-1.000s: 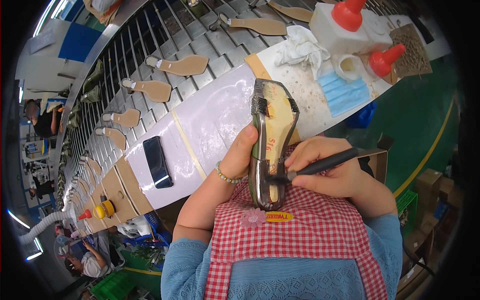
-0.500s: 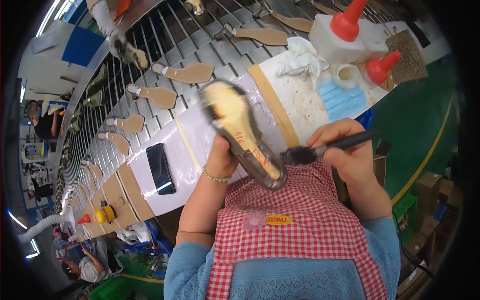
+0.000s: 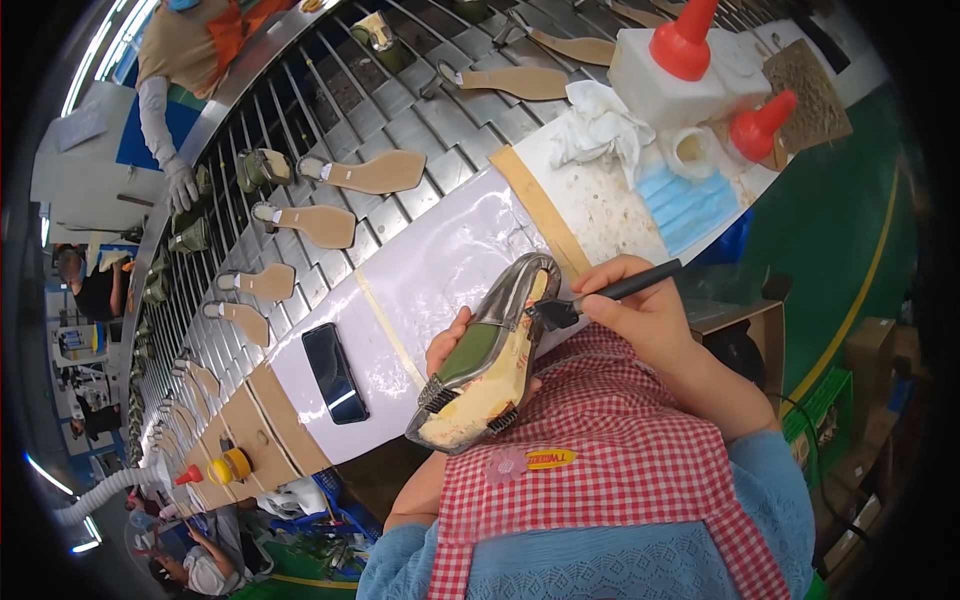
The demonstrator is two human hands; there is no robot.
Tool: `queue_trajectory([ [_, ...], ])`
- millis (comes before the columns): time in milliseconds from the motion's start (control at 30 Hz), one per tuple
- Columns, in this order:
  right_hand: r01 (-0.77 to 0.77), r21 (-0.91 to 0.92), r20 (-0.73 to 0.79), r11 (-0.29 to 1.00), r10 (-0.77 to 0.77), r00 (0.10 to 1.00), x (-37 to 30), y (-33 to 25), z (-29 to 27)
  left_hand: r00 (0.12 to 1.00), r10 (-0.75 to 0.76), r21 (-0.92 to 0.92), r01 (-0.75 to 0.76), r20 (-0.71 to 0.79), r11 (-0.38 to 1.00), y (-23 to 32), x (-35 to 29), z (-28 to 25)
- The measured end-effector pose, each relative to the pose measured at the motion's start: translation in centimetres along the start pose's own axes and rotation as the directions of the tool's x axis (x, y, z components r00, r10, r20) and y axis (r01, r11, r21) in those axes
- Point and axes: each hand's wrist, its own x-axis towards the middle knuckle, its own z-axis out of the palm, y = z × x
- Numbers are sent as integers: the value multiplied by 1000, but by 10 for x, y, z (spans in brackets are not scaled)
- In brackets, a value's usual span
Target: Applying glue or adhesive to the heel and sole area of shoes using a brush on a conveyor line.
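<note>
My left hand (image 3: 446, 342) is wrapped round the underside of a green and silver-grey shoe upper (image 3: 474, 352), partly hidden behind it. The shoe is tilted bottom-up in front of my apron, toe to the upper right, its pale yellow sole side (image 3: 512, 375) bare with faint red marks. Black bristly strips show on both sides near its heel end. In my right hand (image 3: 640, 305), fingers pinched, is a black-handled brush (image 3: 640, 281); its dark head meets the sole side near the toe.
A phone (image 3: 334, 372) lies on the white-covered bench. Tan soles (image 3: 376, 172) and green shoes (image 3: 264, 170) sit on the metal conveyor. At right are white bottles with red caps (image 3: 682, 45), an open jar (image 3: 690, 150), a crumpled cloth (image 3: 602, 125) and a blue mask (image 3: 690, 205). Across the conveyor, a co-worker reaches in, gloved (image 3: 180, 185).
The shoe has been turned round, its toe now pointing up and right instead of down. The brush has come onto the toe area. The co-worker's gloved hand has drawn back left, leaving a green shoe.
</note>
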Motion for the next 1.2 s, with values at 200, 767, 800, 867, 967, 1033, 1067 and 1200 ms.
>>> queue_trajectory([
  [200, -121, 106, 33, 987, 118, 992, 6, 8, 8, 999, -40, -28, 40, 0, 999, 1, -2, 2],
  [767, 325, -439, 47, 838, -340, 939, -4, 3, 18, 994, 111, 119, -113, 25, 986, -5, -4, -7],
  [800, 238, -360, 53, 902, -235, 970, -6, 2, 19, 996, 87, 70, -86, -4, 994, -4, -5, -5],
  [867, 140, -278, 68, 950, -126, 990, -7, 2, 20, 998, 59, 20, -58, -33, 998, -4, -4, -3],
  [967, 14, -148, 54, 989, -6, 999, -6, -1, 22, 984, 169, 68, -166, -53, 984, 2, 1, -1],
  [1033, -142, 80, 106, 987, 133, 985, 0, -2, 20, 993, 108, 22, -108, -46, 994, 2, -2, -3],
  [1067, -141, 81, 105, 987, 132, 986, 2, -1, 19, 993, 109, 22, -108, -45, 994, 3, -2, -4],
  [1200, -133, 110, -39, 985, 138, 990, 3, 12, 16, 995, 100, 38, -99, -16, 994, 3, -2, -5],
])
